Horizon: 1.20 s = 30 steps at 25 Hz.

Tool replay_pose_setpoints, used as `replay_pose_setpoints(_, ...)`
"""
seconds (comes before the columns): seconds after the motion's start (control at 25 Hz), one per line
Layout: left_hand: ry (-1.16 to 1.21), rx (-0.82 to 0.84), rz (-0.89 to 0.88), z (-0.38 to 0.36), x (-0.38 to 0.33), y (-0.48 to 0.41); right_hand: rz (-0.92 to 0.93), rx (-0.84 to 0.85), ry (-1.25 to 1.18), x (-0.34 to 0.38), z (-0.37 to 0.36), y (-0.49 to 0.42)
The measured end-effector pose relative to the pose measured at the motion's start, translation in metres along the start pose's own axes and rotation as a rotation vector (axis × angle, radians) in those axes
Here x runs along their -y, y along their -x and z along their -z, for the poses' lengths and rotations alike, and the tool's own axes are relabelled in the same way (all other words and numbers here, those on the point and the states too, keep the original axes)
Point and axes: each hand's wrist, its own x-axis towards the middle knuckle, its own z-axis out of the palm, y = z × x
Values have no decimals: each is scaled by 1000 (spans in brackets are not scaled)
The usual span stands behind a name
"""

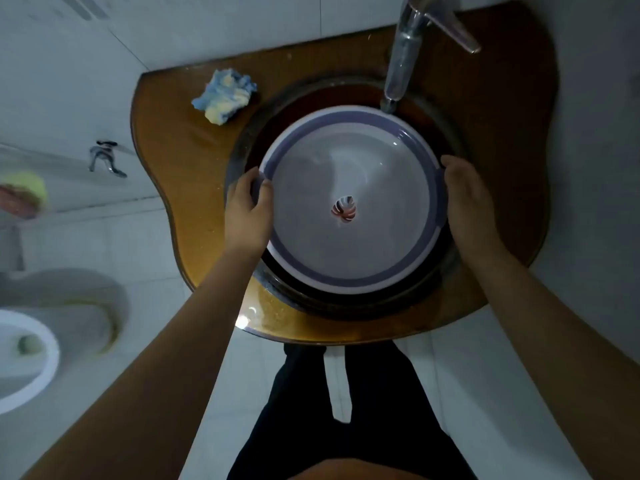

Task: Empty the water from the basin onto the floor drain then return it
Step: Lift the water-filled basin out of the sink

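Now we are gripping basin (349, 199) rim: left hand (247, 209) closed at 9 o'clock, right hand (465, 199) closed at 3 o'clock, basin centred between, seated in sink (446, 271).

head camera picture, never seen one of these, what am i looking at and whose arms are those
This is one picture from a wide-angle camera worn on a person's head, looking forward and down, so the arms are the wearer's own. There is no machine. The left hand and the right hand grip opposite sides of a round basin with a purple band on its rim. It sits in the dark sink of an amber glass counter, under a metal tap. A reflection suggests there is water in the basin. A crumpled blue and yellow cloth lies on the counter. A toilet shows at lower left.
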Motion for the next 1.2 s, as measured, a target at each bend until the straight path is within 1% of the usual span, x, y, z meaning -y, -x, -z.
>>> replay_pose_setpoints(0.16,23,69,149,-10,10,-7,-191,41,138,-18,-5,-18)
replay_pose_setpoints(0.24,-6,105,224,-17,11,-11,-252,61,181,-23,-10,-25)
replay_pose_setpoints(0.32,-59,103,240,-18,10,-17,-281,54,236,-24,-13,-30)
replay_pose_setpoints(0.44,-279,113,197,-22,9,-20,-231,17,380,-31,-20,-34)
replay_pose_setpoints(0.52,-386,102,184,-27,8,-21,-185,-49,482,-36,-29,-35)
replay_pose_setpoints(0.68,-515,10,75,-34,16,-15,-83,-207,678,-46,-40,-34)
replay_pose_setpoints(0.76,-590,-51,16,-38,23,-13,-73,-258,709,-50,-42,-36)
replay_pose_setpoints(0.88,-612,-140,-5,-42,27,-16,-78,-296,754,-51,-43,-41)
replay_pose_setpoints(1.08,-615,-229,-33,-44,32,-20,-53,-363,812,-55,-42,-41)
replay_pose_setpoints(1.2,-628,-253,-48,-45,35,-21,-15,-381,804,-57,-40,-39)
